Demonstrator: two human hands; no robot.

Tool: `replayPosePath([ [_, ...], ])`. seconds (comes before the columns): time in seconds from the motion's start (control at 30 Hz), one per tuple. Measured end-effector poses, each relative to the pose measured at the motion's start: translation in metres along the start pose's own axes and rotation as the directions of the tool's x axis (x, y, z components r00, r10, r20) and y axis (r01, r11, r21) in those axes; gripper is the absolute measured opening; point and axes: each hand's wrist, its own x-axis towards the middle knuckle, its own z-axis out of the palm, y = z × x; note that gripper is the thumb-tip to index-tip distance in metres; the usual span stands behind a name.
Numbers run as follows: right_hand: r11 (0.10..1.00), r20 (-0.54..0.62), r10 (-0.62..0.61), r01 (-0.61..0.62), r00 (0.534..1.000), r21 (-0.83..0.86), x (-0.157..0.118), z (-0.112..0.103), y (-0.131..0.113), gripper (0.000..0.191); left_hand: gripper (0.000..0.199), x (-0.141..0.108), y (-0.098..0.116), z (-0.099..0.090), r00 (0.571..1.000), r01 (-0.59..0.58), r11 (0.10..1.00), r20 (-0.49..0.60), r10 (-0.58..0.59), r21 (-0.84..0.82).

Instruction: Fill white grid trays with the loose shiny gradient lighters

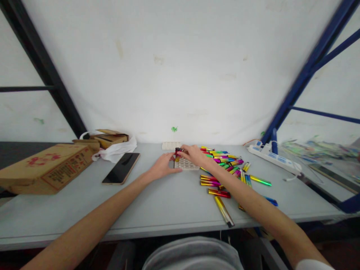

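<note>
Between the fingertips of the right hand (194, 155), just over a white gridded tray (188, 164), grips a small dark-topped tube (177, 153), red and amber lower down, looking upright. Closes right thumb and fingers around it. With the left hand (161, 165), comes in from the other side, fingertips touching or just beside the tube, thumb spread low near the tray's left edge; cannot tell whether pinching anything. Cannot tell either whether the tube's lower end sits in a tray cell. Just beyond the fingers, near the wall (182, 82), a second white tray (170, 145). Right of the right fingers, partly behind the forearm, a loose scatter of shiny tubes (219, 193) in gold, red, green, purple and blue. Farther right of the fingers, a white power strip (275, 160). Left of the left fingers, a dark-screened phone (121, 168), lying flat. Farther left of the fingers, a white plastic bag (119, 149), a small open box (111, 140) and a large brown carton (42, 168) with red print. Under the fingers, a grey table (157, 208).
</note>
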Motion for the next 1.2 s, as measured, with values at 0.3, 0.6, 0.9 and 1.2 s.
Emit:
replayPosePath([
  [0.3,0.996,0.108,-0.061,0.068,0.992,-0.065,0.011,-0.013,-0.001,0.023,0.072,0.000,0.000,-0.001,1.000,-0.001,1.000,0.013,0.001,0.008],
  [0.6,0.997,0.151,-0.031,0.041,0.988,-0.067,0.017,-0.016,-0.005,0.030,0.072,0.001,-0.002,0.000,1.000,0.003,1.000,0.013,-0.003,0.002],
  [0.9,0.992,0.182,0.040,-0.017,0.983,-0.126,-0.045,-0.077,-0.004,0.021,0.071,0.001,0.001,-0.003,1.000,-0.001,1.000,0.019,0.000,0.015],
  [1.2,0.873,-0.032,0.409,-0.401,0.912,-0.276,-0.270,-0.165,0.003,0.040,0.065,0.004,-0.001,-0.002,1.000,-0.003,1.000,0.025,0.002,0.026],
])
